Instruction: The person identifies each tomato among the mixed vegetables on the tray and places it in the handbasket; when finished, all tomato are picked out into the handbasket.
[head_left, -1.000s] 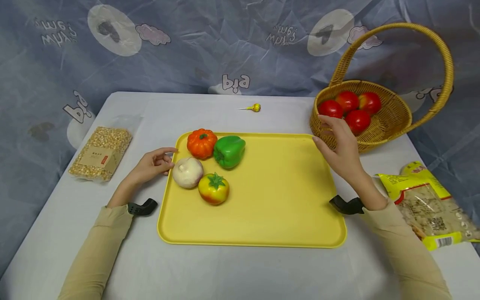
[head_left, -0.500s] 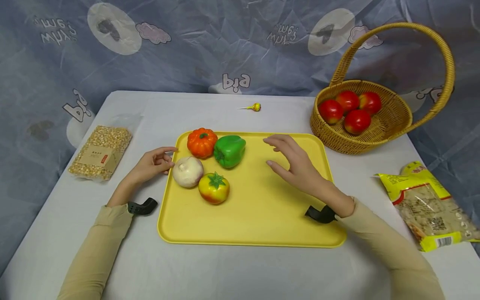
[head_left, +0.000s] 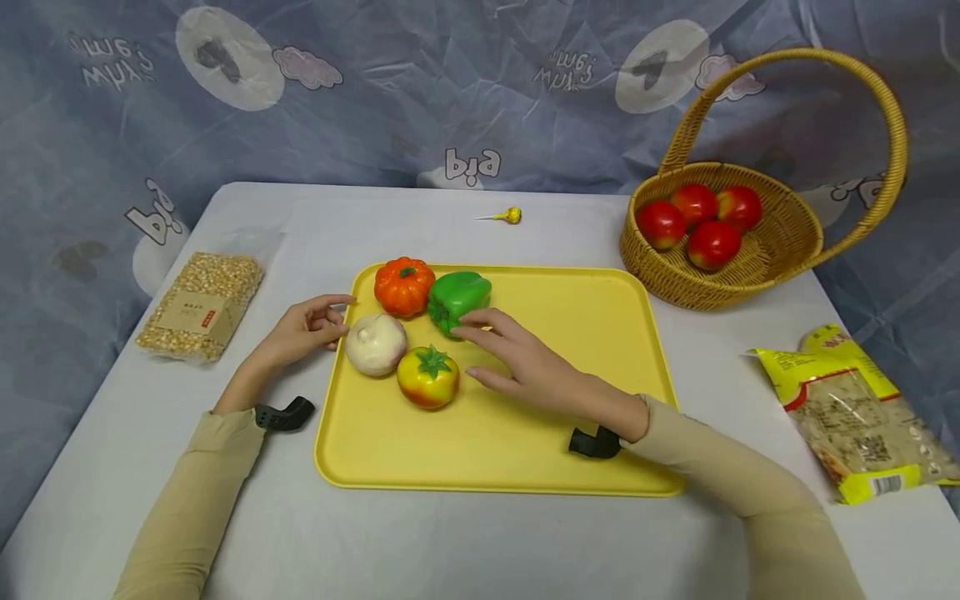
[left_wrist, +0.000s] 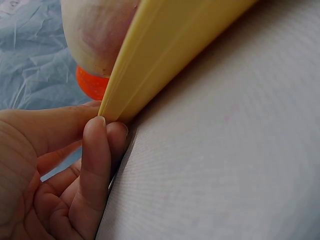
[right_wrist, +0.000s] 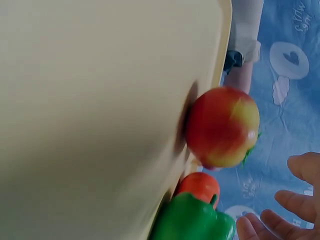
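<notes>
My left hand [head_left: 306, 327] is at the left edge of the yellow tray [head_left: 525, 450]. In the left wrist view, its digits pinch the tray's rim. Above the tray is my right hand [head_left: 528, 362], its fingers apart and nothing between them. It is close to the green bell pepper [head_left: 459, 298], partly covering it in the head view, and to the yellow-red tomato [head_left: 427, 378]. A white, purple-tinged onion-like bulb [head_left: 375, 346] sits beside the tomato. The orange pumpkin [head_left: 404, 287] lies in the tray's far left corner, against the pepper.
Several red apples [head_left: 715, 244] lie in a wicker basket [head_left: 675, 287] with a tall handle, at the back right. A yellow bag [head_left: 855, 417] is at the right, a bag of corn kernels [head_left: 202, 304] at the left. A lollipop [head_left: 512, 215] lies behind the tray.
My right hand has moved left from beside the basket, across the tray, to near the pepper and tomato. The left hand has stayed at the tray's edge.
</notes>
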